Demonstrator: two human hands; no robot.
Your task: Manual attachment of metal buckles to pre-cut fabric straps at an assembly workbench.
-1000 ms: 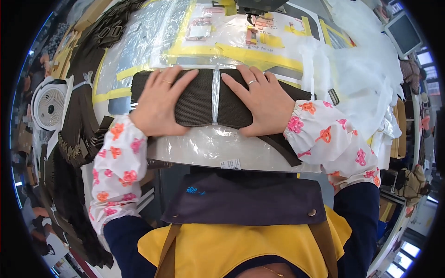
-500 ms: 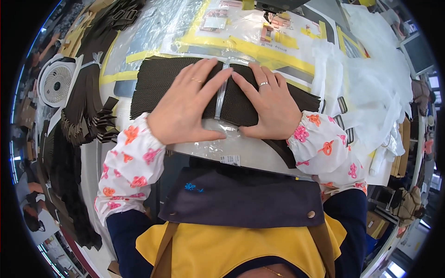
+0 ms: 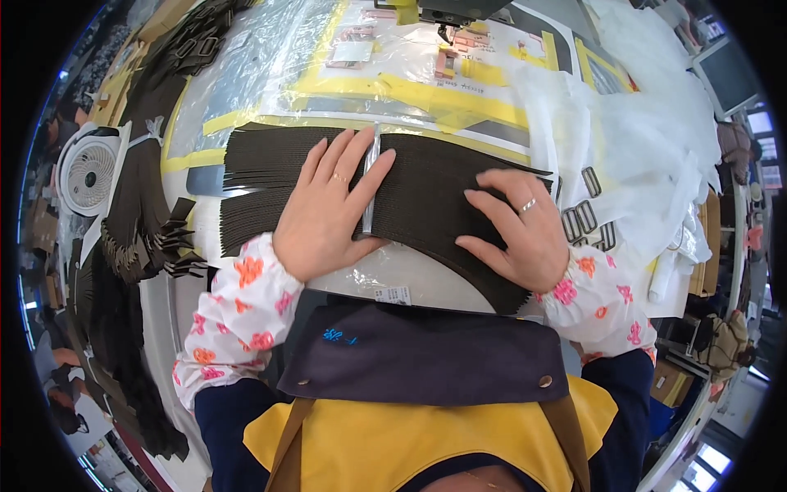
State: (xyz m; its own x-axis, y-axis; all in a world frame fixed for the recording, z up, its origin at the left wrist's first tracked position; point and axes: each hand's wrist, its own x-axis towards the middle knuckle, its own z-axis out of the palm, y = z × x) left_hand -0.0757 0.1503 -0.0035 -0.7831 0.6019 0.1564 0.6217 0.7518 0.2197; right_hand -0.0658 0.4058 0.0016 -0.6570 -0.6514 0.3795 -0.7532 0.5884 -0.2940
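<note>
A wide bundle of dark brown webbing strips (image 3: pixel 430 193) lies fanned out on the table in front of me. A clear plastic band (image 3: pixel 368 218) crosses it near the middle. My left hand (image 3: pixel 321 215) presses on the bundle beside this band, fingers stretched and apart, thumb near the bundle's lower edge. On the right part of the strips rests my right hand (image 3: pixel 529 238), with its fingers spread and slightly bent. At the left the strips split into two fans with a gap between.
Several dark metal buckles (image 3: pixel 580 220) lie right of my right hand, by sheer white fabric (image 3: pixel 631 131). A yellow-taped plastic template (image 3: pixel 410 105) lies beyond, under a black machine head (image 3: pixel 451 11). At left are a tied strap bundle (image 3: pixel 139 197) and a white fan (image 3: pixel 88 170).
My right hand has moved right and nearer, away from the band, along the strips. The strips on the right now spread wider, and those on the left have parted. My left hand stays by the band.
</note>
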